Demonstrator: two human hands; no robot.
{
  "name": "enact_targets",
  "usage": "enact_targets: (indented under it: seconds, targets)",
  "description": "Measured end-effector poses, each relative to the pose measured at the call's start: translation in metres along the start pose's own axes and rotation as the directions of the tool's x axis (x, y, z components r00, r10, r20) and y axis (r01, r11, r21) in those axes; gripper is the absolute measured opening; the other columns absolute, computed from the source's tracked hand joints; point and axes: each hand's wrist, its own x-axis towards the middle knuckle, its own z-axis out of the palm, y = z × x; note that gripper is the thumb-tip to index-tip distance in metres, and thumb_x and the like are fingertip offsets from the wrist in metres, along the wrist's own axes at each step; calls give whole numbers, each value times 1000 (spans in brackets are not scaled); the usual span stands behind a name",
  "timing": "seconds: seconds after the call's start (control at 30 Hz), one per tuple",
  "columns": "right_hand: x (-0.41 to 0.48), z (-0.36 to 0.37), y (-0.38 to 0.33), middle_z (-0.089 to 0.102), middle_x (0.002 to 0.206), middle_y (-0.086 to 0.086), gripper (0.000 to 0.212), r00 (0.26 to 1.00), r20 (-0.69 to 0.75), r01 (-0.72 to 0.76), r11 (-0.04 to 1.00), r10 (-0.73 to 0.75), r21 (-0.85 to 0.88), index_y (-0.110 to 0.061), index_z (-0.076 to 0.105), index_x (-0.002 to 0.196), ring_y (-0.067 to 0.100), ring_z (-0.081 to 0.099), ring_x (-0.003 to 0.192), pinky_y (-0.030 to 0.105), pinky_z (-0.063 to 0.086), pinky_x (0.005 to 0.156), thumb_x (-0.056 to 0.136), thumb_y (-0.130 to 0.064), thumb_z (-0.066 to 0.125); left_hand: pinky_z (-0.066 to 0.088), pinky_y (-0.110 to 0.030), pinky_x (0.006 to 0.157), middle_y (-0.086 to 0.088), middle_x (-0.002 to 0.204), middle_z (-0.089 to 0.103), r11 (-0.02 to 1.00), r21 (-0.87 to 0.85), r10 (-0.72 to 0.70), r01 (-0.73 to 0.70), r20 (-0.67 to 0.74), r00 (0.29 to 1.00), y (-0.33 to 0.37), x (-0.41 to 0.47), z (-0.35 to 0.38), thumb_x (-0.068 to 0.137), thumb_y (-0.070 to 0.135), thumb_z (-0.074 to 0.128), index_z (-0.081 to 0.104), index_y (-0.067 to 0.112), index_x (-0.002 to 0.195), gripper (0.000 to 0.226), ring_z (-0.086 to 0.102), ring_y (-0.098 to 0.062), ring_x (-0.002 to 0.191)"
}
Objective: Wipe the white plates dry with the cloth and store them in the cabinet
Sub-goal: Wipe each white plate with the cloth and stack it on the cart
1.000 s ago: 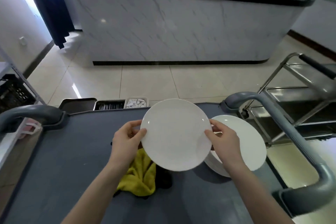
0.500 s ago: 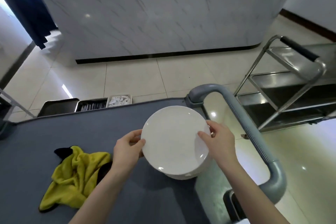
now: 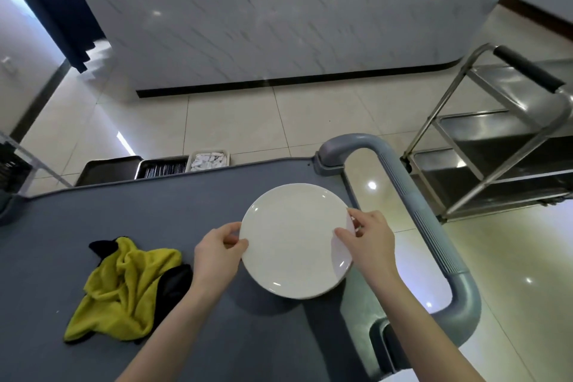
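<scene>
Grey cart top (image 3: 93,226) in a tiled room: the white plate (image 3: 291,239) lies level over its right part, pinched at opposite rim edges by the left hand (image 3: 217,254) and right hand (image 3: 369,242). It is thus directly between them, equally near both. The yellow cloth (image 3: 127,285) lies unheld farther left, nearest the left hand.

No legible text, label or number — not on anything.

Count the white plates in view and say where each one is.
2 show. The top plate lies at the cart's right edge, between left hand and right hand; a lower plate's rim peeks out beneath. More may be hidden.
</scene>
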Motion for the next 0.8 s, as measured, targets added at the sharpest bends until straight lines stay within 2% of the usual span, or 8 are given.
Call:
enact_targets:
  seconds: [0.17,0.27,0.37,0.47,0.53,0.6,0.7,0.8]
  targets:
    - [-1,-5,3,49,101,0,37,999,-44,-14,1000,15,8,-21,67,116,11,52,82,19,37,79,81,-8,71,46,-26,81,-1,92,60,994,56,98,-97,-24,995,1,-2,6,89,13,63,71,29,115,31,62,-9,83]
    - [3,1,-2,51,113,1,41,999,-37,25,1000,-24,11,-23,64,123,18,50,97,21,36,85,84,-9,67,41,-24,80,-2,91,57,986,85,144,-140,-40,989,-1,-1,9,90,14,63,70,30,117,32,60,-9,82]
    - [4,13,-3,44,140,0,50,1000,-17,7,1000,-6,10,-21,46,141,23,38,126,25,30,100,93,-18,59,38,-16,76,3,95,51,986,39,163,-160,-81,983,-7,-3,15,93,16,61,66,29,124,33,57,-4,83]
    - [0,25,1,27,156,-5,59,995,92,-57,995,50,76,-20,23,151,16,24,143,25,19,111,99,-27,48,34,-18,84,5,111,48,985,26,170,-169,-43,985,-15,-7,28,101,22,49,45,30,145,45,54,-6,93]
    - [-2,29,5,25,157,-7,58,995,90,-35,997,29,69,-21,21,152,12,22,143,21,16,108,100,-28,45,31,-22,93,3,132,45,985,44,165,-166,18,986,-18,-9,37,102,28,43,26,29,154,54,48,-12,114]
    - [-2,30,6,28,155,-5,56,998,63,-27,998,23,60,-21,25,151,13,26,142,21,19,106,99,-27,46,29,-24,100,4,146,39,986,24,164,-166,48,985,-18,-8,42,102,31,43,19,29,155,58,38,-14,131]
    - [1,29,4,37,150,-4,54,997,50,-65,993,60,98,-24,31,148,15,32,138,23,24,103,98,-28,50,28,-27,103,5,151,36,986,-4,167,-167,57,984,-16,-3,42,102,31,44,20,29,154,57,35,-14,135]
    - [3,25,0,41,147,-5,54,993,76,-95,986,85,135,-27,33,146,17,36,136,27,27,104,96,-28,52,31,-29,103,1,145,39,987,20,155,-157,68,986,-14,3,40,101,32,46,22,30,153,58,38,-16,131]
